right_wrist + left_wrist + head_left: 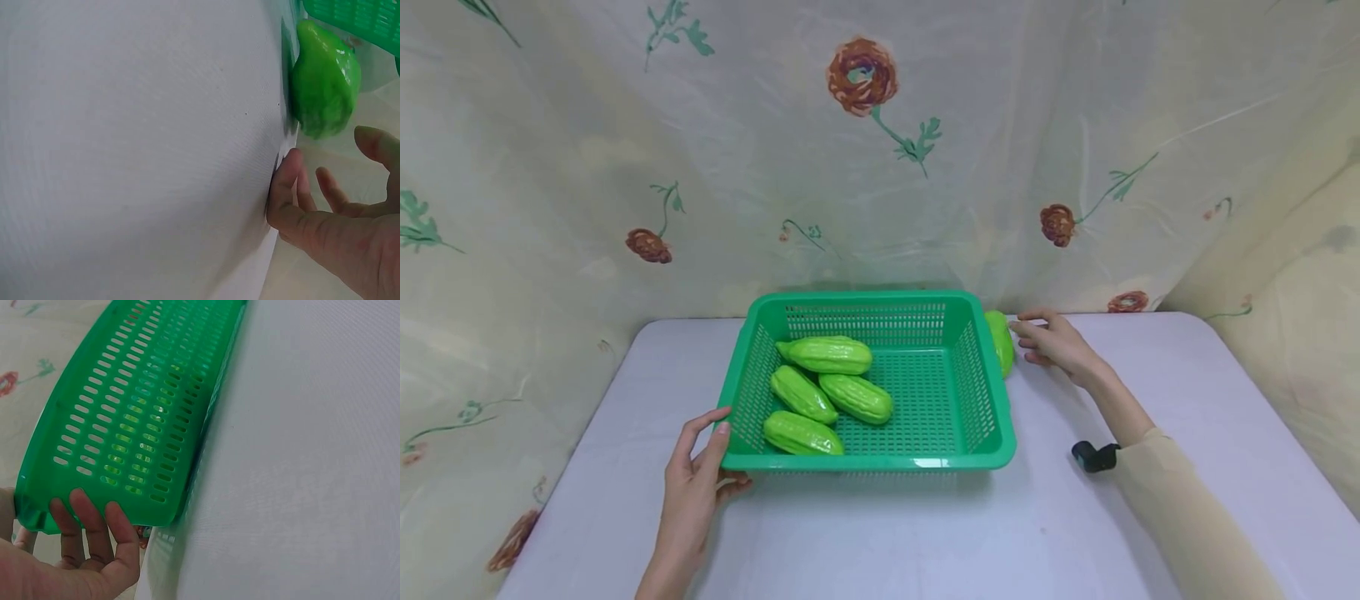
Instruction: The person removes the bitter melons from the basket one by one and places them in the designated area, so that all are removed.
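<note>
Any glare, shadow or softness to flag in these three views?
Head view: glare patch on the near rim of the green basket, glossy highlights on the ridged gourds inside; left wrist: dimmer, greyish overall; right wrist: soft shadow on the white table beside the right hand, shine on the gourd outside, fine detail soft.

Left hand (695, 479) gripping, right hand (1060, 346) — loosely parted fingers (290, 215), right forearm (1176, 492) extended.
</note>
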`<state>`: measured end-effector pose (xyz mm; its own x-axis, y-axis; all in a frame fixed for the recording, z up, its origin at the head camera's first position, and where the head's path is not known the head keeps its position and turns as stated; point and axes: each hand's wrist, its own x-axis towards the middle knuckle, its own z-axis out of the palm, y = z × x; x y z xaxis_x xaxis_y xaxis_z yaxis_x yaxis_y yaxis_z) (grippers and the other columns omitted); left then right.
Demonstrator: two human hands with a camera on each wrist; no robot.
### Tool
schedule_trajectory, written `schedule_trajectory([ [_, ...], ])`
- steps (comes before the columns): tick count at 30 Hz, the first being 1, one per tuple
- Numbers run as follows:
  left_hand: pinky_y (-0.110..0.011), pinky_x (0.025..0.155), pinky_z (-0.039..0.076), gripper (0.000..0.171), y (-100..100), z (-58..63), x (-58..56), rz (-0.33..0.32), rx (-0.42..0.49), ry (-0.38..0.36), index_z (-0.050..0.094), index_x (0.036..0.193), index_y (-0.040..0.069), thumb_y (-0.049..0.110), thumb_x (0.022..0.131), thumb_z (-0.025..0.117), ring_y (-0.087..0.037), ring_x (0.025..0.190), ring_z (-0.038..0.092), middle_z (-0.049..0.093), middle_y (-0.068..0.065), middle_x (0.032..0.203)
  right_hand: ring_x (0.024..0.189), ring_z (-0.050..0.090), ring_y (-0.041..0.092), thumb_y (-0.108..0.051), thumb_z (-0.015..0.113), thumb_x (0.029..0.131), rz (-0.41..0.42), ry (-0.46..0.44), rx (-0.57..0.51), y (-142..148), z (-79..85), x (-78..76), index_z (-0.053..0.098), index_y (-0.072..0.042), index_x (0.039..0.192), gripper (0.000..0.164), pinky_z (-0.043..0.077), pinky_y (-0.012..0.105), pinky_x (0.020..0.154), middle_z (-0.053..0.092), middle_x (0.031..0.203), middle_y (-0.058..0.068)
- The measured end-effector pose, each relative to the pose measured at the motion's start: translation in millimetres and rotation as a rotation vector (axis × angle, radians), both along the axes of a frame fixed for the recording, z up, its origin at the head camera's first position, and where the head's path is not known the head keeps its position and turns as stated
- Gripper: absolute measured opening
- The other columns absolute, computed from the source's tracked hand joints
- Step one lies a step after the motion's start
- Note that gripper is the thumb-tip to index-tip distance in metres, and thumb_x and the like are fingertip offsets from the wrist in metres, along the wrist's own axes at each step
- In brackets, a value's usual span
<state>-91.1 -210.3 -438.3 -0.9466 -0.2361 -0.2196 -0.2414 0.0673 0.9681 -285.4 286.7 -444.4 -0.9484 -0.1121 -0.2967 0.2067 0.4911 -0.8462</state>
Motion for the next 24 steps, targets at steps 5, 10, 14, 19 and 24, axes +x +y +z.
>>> schedule_trajectory([
  [5, -0.030, 0.074, 0.064, 0.044, -1, -1.1, 0.0, 0.003, 0.004, -0.002, 0.051, 0.151, 0.031, 0.051, 0.112, 0.054, -0.013, 0.072, 0.069, 0.074, 0.011, 0.082, 0.127, 0.063, 0.032, -0.049, 0.054, 0.112, 0.023, 0.032, 0.072, -7, 1.6, 3.4, 0.031, 0.001, 0.164, 0.075, 0.061, 0.022, 0.089, 0.045, 0.160, 0.032],
  [10, -0.029, 0.074, 0.064, 0.044, -1, -1.8, 0.8, 0.006, 0.001, -0.007, 0.050, 0.151, 0.031, 0.051, 0.112, 0.054, -0.012, 0.072, 0.069, 0.075, 0.010, 0.084, 0.141, 0.055, 0.047, -0.047, 0.058, 0.111, 0.072, 0.100, 0.191, -25, 6.5, 9.3, 0.031, -0.001, 0.165, 0.076, 0.062, 0.045, 0.101, 0.045, 0.160, 0.033],
  [14, -0.029, 0.073, 0.064, 0.044, 0, -2.8, 0.7, 0.010, -0.001, -0.009, 0.050, 0.151, 0.031, 0.051, 0.112, 0.054, -0.012, 0.073, 0.069, 0.077, 0.007, 0.087, 0.136, 0.059, 0.045, -0.040, 0.057, 0.112, 0.064, 0.120, 0.196, -32, 7.8, 7.7, 0.032, 0.001, 0.164, 0.071, 0.063, 0.041, 0.095, 0.049, 0.157, 0.034],
  [19, -0.029, 0.074, 0.064, 0.043, 0, -2.6, 0.5, 0.006, -0.002, -0.006, 0.050, 0.150, 0.031, 0.052, 0.112, 0.053, -0.012, 0.073, 0.069, 0.077, 0.009, 0.087, 0.127, 0.063, 0.040, -0.035, 0.058, 0.110, 0.054, 0.114, 0.200, -32, 7.4, 7.6, 0.034, 0.002, 0.163, 0.068, 0.060, 0.029, 0.083, 0.054, 0.153, 0.034],
  [24, -0.030, 0.075, 0.064, 0.043, 0, -2.2, 0.4, 0.002, 0.000, 0.004, 0.051, 0.150, 0.031, 0.051, 0.112, 0.053, -0.012, 0.074, 0.069, 0.075, 0.010, 0.084, 0.133, 0.062, 0.042, -0.036, 0.059, 0.110, 0.042, 0.095, 0.185, -30, 6.3, 8.0, 0.034, 0.001, 0.163, 0.069, 0.062, 0.035, 0.090, 0.051, 0.157, 0.035],
])
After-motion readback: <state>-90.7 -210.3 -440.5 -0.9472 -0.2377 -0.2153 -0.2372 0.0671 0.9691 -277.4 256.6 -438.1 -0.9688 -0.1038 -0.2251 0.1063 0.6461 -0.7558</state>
